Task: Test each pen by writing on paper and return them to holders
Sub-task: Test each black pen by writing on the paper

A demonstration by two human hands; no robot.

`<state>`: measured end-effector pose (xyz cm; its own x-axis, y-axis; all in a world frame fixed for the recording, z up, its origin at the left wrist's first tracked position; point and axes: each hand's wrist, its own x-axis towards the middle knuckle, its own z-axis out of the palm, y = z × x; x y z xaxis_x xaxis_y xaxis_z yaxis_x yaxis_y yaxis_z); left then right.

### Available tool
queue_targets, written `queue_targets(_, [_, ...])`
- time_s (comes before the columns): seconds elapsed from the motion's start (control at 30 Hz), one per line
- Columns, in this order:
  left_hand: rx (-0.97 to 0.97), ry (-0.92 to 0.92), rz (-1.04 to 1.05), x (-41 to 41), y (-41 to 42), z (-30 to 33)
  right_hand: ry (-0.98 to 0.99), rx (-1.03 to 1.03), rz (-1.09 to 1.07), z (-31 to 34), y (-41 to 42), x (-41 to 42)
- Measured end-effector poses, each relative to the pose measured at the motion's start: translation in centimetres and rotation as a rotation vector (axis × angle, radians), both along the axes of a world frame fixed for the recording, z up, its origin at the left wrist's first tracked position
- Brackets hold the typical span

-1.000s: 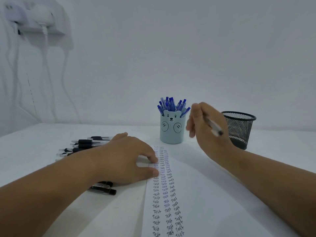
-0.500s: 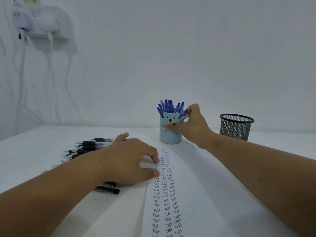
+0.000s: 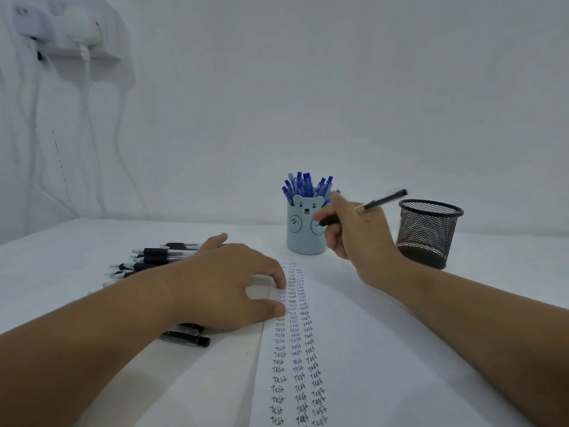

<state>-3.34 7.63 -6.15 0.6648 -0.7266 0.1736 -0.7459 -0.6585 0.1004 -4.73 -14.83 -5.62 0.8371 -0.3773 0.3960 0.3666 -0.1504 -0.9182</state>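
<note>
My right hand [image 3: 357, 238] holds a black pen [image 3: 381, 201] in the air, between the blue bear holder [image 3: 303, 229] and the black mesh holder [image 3: 428, 232]; the pen's cap end points up and right. Several blue pens [image 3: 303, 186] stand in the bear holder. Fingers of my left hand [image 3: 221, 285] press on the left edge of the white paper [image 3: 369, 349], which carries columns of the word "Test". Several black pens [image 3: 154, 257] lie on the table left of that hand, and two more [image 3: 187, 335] show under it.
The white table [image 3: 61, 272] meets a white wall at the back. A wall socket with plugs and hanging cables [image 3: 83, 35] sits at the upper left. The mesh holder looks empty from here.
My right hand went to the bear holder and then drew back to the right, now holding a black pen with its end raised. My left hand stayed on the paper.
</note>
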Motion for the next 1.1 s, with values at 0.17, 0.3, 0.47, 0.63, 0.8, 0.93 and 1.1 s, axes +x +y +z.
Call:
queue_targets(0.17, [-0.005, 0.007, -0.001, 0.1, 0.1, 0.0, 0.275, -0.103, 0.243, -0.4, -0.4, 0.8])
queue_targets(0.3, [-0.004, 0.008, -0.007, 0.1, 0.1, 0.1, 0.298, -0.225, 0.252, -0.8, -0.4, 1.1])
queue_targets(0.47, [-0.003, 0.002, -0.009, 0.2, 0.1, 0.0, 0.287, -0.298, 0.226, -1.0, -0.3, 1.4])
queue_targets(0.63, [-0.005, -0.001, -0.007, 0.2, 0.1, -0.1, 0.294, -0.381, 0.214, -1.3, -0.2, 1.6])
queue_targets(0.8, [-0.001, 0.0, -0.001, 0.2, 0.1, -0.1, 0.3, -0.438, 0.212, -1.4, -0.3, 1.7])
queue_targets(0.93, [0.01, 0.005, 0.003, 0.1, 0.1, -0.1, 0.289, -0.492, 0.18, -1.4, -0.3, 1.7])
queue_targets(1.1, [0.005, 0.008, 0.001, 0.1, 0.1, -0.1, 0.307, -0.461, 0.202, -1.3, -0.2, 1.6])
